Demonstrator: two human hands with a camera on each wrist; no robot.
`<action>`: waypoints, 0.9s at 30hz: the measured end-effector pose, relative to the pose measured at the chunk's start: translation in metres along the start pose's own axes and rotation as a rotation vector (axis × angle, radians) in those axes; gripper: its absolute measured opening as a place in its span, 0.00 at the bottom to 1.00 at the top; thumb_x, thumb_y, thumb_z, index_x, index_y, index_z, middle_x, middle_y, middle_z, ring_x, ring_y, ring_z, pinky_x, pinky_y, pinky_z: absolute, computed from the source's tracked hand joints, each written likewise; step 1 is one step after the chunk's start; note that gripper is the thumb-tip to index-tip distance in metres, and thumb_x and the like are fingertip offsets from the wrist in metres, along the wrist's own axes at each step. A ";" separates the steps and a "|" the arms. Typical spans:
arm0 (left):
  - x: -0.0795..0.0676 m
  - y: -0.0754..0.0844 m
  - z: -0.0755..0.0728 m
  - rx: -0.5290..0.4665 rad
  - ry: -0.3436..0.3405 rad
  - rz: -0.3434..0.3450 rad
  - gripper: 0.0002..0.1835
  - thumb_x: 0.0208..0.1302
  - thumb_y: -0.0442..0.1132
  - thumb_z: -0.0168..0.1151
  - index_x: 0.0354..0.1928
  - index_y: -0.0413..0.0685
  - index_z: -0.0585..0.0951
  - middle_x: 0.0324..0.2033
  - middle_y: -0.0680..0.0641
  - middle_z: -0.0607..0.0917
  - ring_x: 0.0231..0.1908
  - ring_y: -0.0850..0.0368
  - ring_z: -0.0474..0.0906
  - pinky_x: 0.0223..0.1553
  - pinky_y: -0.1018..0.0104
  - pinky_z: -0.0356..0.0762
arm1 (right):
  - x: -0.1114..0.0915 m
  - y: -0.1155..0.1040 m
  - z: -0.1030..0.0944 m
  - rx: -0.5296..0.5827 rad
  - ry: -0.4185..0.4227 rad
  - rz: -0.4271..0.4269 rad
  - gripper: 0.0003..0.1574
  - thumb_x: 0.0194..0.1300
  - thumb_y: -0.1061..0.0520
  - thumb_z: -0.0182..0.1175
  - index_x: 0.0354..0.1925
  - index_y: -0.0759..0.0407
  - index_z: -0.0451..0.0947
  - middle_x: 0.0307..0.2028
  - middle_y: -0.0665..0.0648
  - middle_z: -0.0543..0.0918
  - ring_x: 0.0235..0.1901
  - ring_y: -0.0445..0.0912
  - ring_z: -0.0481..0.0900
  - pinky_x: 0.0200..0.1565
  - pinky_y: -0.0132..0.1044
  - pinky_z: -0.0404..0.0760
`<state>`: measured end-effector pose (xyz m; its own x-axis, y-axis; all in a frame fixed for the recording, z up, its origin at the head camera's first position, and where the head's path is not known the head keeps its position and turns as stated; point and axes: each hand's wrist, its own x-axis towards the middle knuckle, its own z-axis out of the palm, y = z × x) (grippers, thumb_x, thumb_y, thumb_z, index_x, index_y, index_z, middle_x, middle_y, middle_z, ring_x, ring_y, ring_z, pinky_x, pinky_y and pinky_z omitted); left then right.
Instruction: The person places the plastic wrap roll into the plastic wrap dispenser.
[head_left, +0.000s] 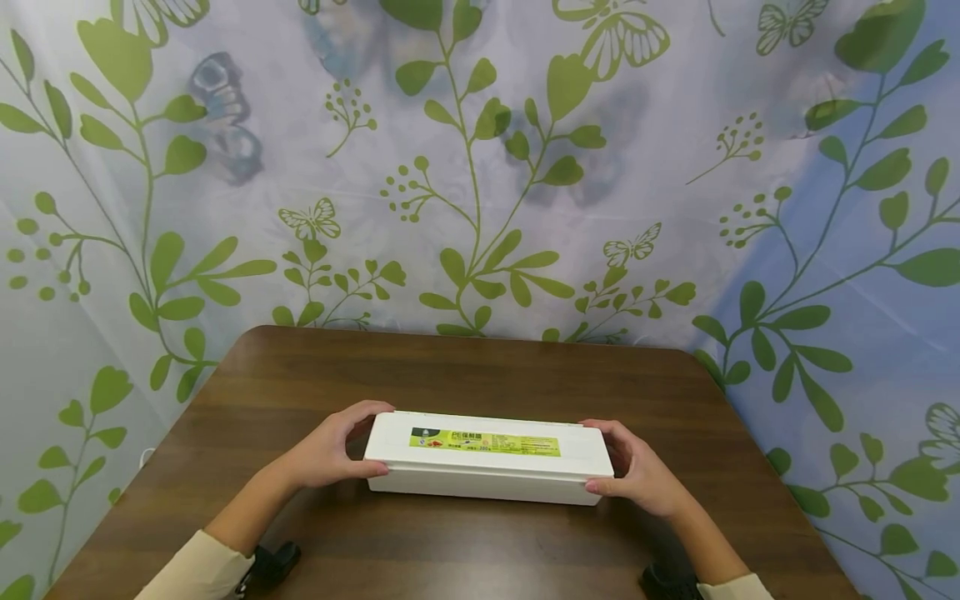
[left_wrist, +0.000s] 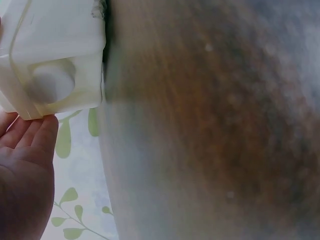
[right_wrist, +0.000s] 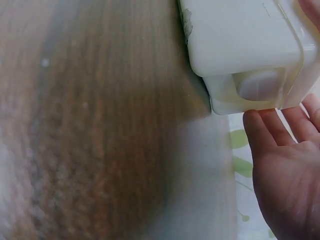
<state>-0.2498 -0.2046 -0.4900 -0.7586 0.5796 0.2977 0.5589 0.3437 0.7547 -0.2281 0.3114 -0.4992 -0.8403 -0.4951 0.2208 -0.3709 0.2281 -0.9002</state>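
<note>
A long white cling film dispenser [head_left: 491,483] rests on the brown table, its lid down and a green-yellow label [head_left: 484,442] on top. My left hand [head_left: 335,447] holds its left end, thumb on the front edge and fingers behind. The opposite end is held the same way by my right hand [head_left: 647,473]. Through an opening in each end, a round white roll end [left_wrist: 53,81] shows in the left wrist view, and another roll end [right_wrist: 258,85] in the right wrist view. The cling film itself is hidden inside.
Brown wood-grain table [head_left: 465,367] with rounded far corners. A curtain [head_left: 517,192] printed with green leaves and butterflies hangs behind and beside it. Dark straps [head_left: 273,565] sit around both wrists, next to cream sleeves [head_left: 197,568].
</note>
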 end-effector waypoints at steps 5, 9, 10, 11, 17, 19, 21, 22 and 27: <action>0.001 -0.001 0.001 -0.017 0.000 0.006 0.42 0.55 0.47 0.80 0.69 0.48 0.71 0.63 0.49 0.78 0.61 0.57 0.75 0.66 0.74 0.71 | 0.000 -0.002 0.001 0.013 0.001 -0.007 0.48 0.57 0.68 0.73 0.71 0.66 0.62 0.64 0.72 0.71 0.55 0.43 0.80 0.50 0.35 0.85; 0.002 0.000 0.001 -0.033 0.002 0.001 0.42 0.56 0.47 0.80 0.70 0.46 0.70 0.63 0.47 0.78 0.61 0.52 0.76 0.65 0.74 0.71 | -0.001 -0.002 0.001 0.006 0.003 0.010 0.48 0.56 0.68 0.73 0.71 0.65 0.62 0.64 0.71 0.71 0.54 0.42 0.80 0.50 0.35 0.85; 0.002 0.001 0.001 -0.035 0.002 -0.001 0.42 0.56 0.47 0.80 0.70 0.45 0.70 0.63 0.47 0.78 0.61 0.50 0.76 0.65 0.74 0.71 | -0.001 -0.002 0.001 0.004 0.003 0.015 0.48 0.56 0.68 0.73 0.71 0.64 0.62 0.64 0.70 0.72 0.54 0.42 0.80 0.49 0.35 0.85; 0.002 0.001 0.000 -0.038 0.002 -0.007 0.43 0.55 0.46 0.80 0.70 0.45 0.70 0.64 0.47 0.78 0.61 0.50 0.76 0.65 0.74 0.72 | 0.000 -0.002 0.000 0.003 0.002 0.019 0.49 0.56 0.68 0.73 0.71 0.64 0.62 0.64 0.70 0.72 0.54 0.42 0.79 0.49 0.35 0.85; 0.000 0.001 -0.002 -0.030 0.004 -0.020 0.44 0.55 0.46 0.81 0.70 0.43 0.69 0.64 0.46 0.78 0.60 0.49 0.76 0.65 0.74 0.73 | 0.005 -0.003 0.000 -0.001 -0.006 0.047 0.50 0.56 0.66 0.75 0.72 0.63 0.63 0.64 0.68 0.72 0.54 0.42 0.80 0.48 0.37 0.86; 0.000 0.001 -0.001 -0.025 0.005 -0.026 0.44 0.54 0.46 0.81 0.71 0.44 0.69 0.64 0.46 0.77 0.61 0.49 0.76 0.65 0.71 0.73 | 0.005 -0.002 -0.001 -0.015 -0.010 0.046 0.51 0.55 0.66 0.75 0.72 0.64 0.62 0.64 0.69 0.72 0.54 0.41 0.80 0.48 0.37 0.86; -0.001 0.001 -0.001 -0.026 0.003 -0.040 0.44 0.54 0.47 0.81 0.71 0.47 0.70 0.64 0.47 0.77 0.61 0.49 0.76 0.67 0.67 0.74 | 0.005 -0.002 -0.002 -0.038 -0.021 0.024 0.52 0.55 0.67 0.75 0.73 0.65 0.61 0.64 0.70 0.71 0.54 0.41 0.80 0.47 0.37 0.86; -0.001 0.001 -0.001 -0.027 0.001 -0.049 0.44 0.54 0.48 0.81 0.71 0.49 0.70 0.65 0.47 0.77 0.62 0.48 0.75 0.67 0.64 0.74 | 0.006 -0.002 -0.003 -0.056 -0.026 0.011 0.53 0.55 0.67 0.76 0.73 0.65 0.60 0.65 0.71 0.71 0.55 0.41 0.80 0.49 0.35 0.85; -0.001 0.003 -0.010 -0.062 -0.029 -0.099 0.43 0.58 0.46 0.78 0.72 0.49 0.68 0.69 0.41 0.74 0.68 0.40 0.73 0.68 0.51 0.73 | 0.011 -0.012 -0.011 -0.150 -0.010 -0.093 0.52 0.58 0.67 0.74 0.75 0.63 0.61 0.71 0.65 0.67 0.67 0.38 0.72 0.63 0.28 0.76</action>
<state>-0.2504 -0.2114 -0.4824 -0.7984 0.5668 0.2032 0.4591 0.3546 0.8146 -0.2380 0.3126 -0.4820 -0.7956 -0.5285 0.2961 -0.5026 0.3029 -0.8097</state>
